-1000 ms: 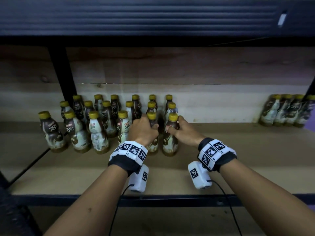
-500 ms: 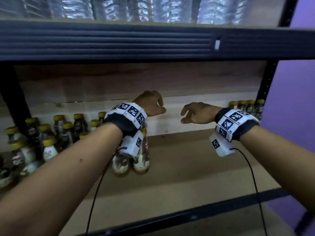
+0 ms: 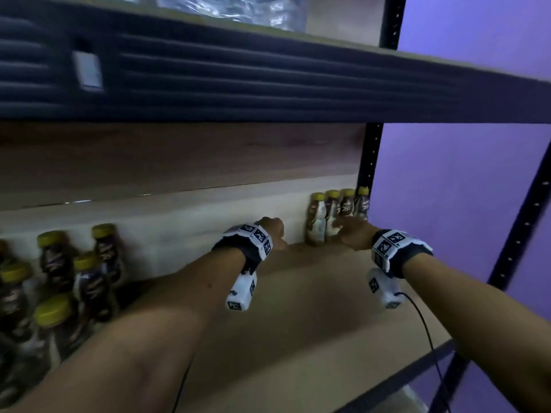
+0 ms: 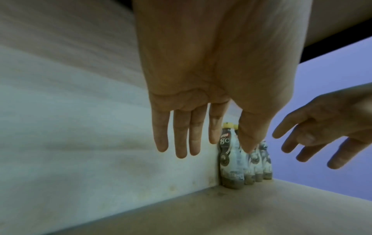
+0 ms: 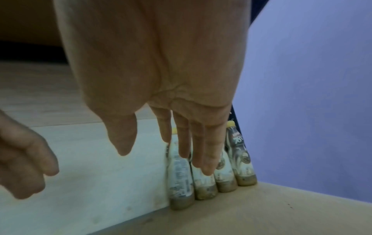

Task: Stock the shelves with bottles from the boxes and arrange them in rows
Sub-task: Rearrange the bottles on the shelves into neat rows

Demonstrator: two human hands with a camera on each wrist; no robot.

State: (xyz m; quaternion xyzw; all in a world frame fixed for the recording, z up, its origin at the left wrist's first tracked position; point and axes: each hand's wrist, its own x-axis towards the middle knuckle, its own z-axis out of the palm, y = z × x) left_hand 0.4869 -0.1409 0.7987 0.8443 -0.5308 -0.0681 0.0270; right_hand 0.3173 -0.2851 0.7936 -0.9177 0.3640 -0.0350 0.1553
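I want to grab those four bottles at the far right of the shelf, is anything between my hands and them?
Nothing visible is in the way. Both the left hand and right hand are open and empty, and only bare shelf board lies before the four bottles standing against the back wall by the right post.

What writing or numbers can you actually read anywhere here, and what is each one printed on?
"8C": label of the nearest bottle in the back-corner row, left wrist view.
"78": label of the end bottle by the purple wall, right wrist view.
Small print on the first bottle: too blurred.
Labels on the left bottle group: blurred.
Wristband squares: patterns, not text.
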